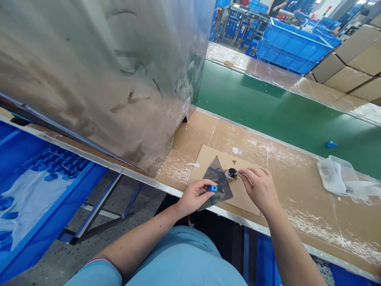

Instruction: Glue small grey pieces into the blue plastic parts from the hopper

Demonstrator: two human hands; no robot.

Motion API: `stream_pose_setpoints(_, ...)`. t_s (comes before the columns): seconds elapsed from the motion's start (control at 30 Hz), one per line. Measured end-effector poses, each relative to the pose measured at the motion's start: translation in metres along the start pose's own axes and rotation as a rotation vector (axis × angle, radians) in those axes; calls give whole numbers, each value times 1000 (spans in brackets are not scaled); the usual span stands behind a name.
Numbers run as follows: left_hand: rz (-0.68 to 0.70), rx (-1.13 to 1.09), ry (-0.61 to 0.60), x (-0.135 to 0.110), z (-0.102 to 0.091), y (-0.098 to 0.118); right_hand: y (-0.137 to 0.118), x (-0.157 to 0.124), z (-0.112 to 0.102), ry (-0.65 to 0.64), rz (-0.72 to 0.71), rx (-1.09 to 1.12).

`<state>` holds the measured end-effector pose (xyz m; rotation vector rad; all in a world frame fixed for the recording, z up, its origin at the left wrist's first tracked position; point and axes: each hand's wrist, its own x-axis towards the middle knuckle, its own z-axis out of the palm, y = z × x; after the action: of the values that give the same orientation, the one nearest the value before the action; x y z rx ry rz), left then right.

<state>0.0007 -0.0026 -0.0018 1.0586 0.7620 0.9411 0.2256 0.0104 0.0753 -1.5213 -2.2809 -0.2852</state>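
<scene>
Between the thumb and fingers of my left hand is a small blue block-shaped part with a hole in it. It is held above a dark, shiny sheet that lies on a piece of cardboard. My right hand pinches a thin stick-like tool, and its far end reaches into a small round pot of black stuff. The tool is mostly hidden by my fingers, so its exact kind cannot be made out. Dark specks surround the pot.
A big metal housing rises at the left. Behind the bench runs a green conveyor belt carrying a blue piece. A clear plastic tray lies at the right. A blue bin holds many blue parts at lower left.
</scene>
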Motion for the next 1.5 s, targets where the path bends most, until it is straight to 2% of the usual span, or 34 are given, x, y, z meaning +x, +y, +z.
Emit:
stream_pose_setpoints(0.13,-10,-5,3,0,1,2,0,-2,-1,4,56,51)
stream_pose_setpoints(0.2,-27,-5,11,0,1,3,-1,-4,-2,2,131,119)
stream_pose_setpoints(0.33,-45,-34,34,-1,2,3,-3,-8,0,17,482,368)
stream_pose_setpoints(0.43,-21,-62,56,-1,2,3,-5,-10,6,14,764,658)
stream_pose_setpoints(0.5,-19,-63,67,-2,3,3,-6,-11,10,30,882,834)
stream_pose_setpoints(0.57,-31,-63,70,-2,4,3,-7,-11,11,41,932,934)
stream_pose_setpoints(0.67,-46,-98,61,-2,4,3,-9,-12,10,39,927,941)
stream_pose_setpoints(0.87,-76,-38,50,-3,4,13,-11,-14,10,46,823,705)
stream_pose_setpoints(1.17,-185,-135,-13,0,12,20,-7,-16,13,24,797,727)
stream_pose_setpoints(1.4,-178,-166,-29,3,13,23,-9,-17,4,16,480,379)
stream_pose_setpoints(1.5,-157,-167,-33,3,12,23,-7,-16,2,6,381,316)
